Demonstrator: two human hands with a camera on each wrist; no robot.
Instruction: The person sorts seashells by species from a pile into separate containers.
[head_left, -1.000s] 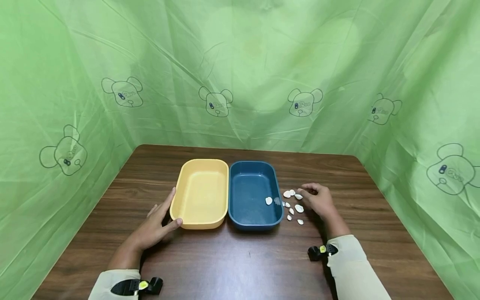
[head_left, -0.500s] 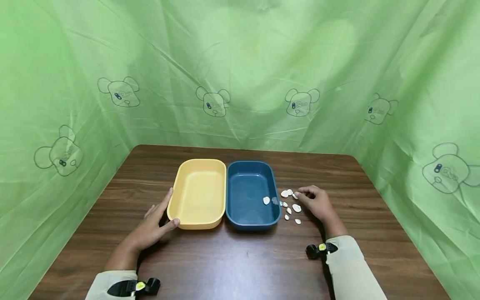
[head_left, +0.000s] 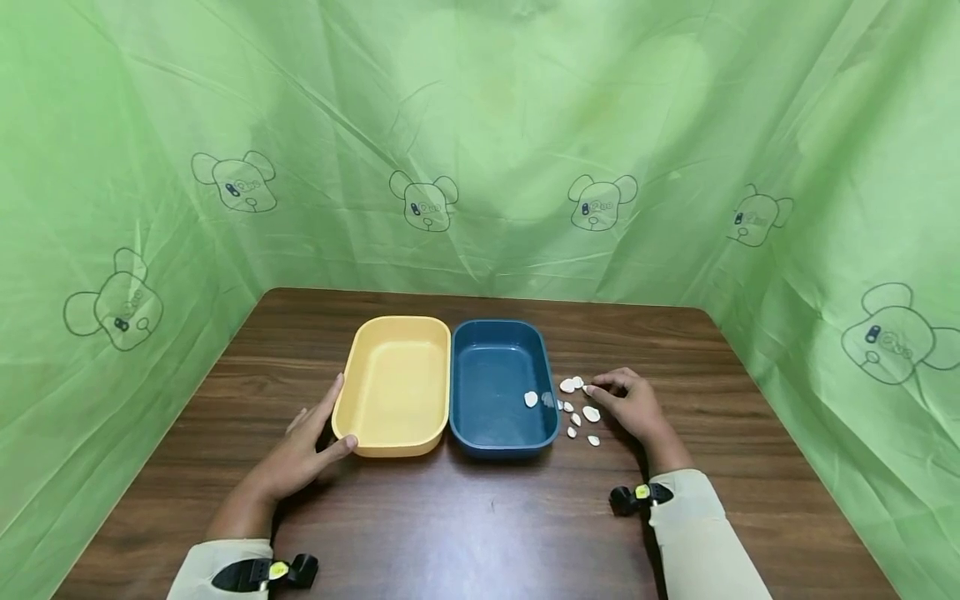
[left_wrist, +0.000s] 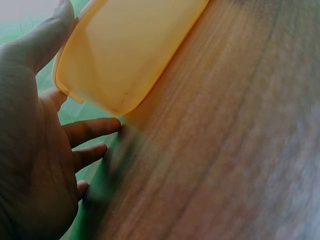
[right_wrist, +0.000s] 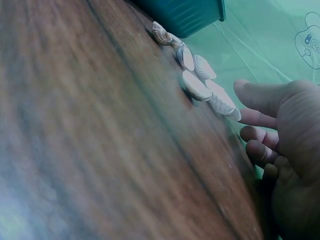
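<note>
My left hand rests its thumb and index finger against the near-left corner of a yellow tray; its other fingers are spread in the left wrist view. To the right, a blue tray stands side by side with the yellow one and has a white seashell inside. More white seashells lie on the table beside the blue tray. My right hand is over the far right of these, thumb and index finger at one shell. The right wrist view shows a gap between thumb and index finger.
The brown wooden table has green cloth with bear-face drawings hanging behind and at both sides. A black wrist camera is strapped to the left sleeve, another to the right.
The right hand's thumb and index finger have come in closer to the far right shell. The left hand stays at the yellow tray. The whole view has shifted slightly.
</note>
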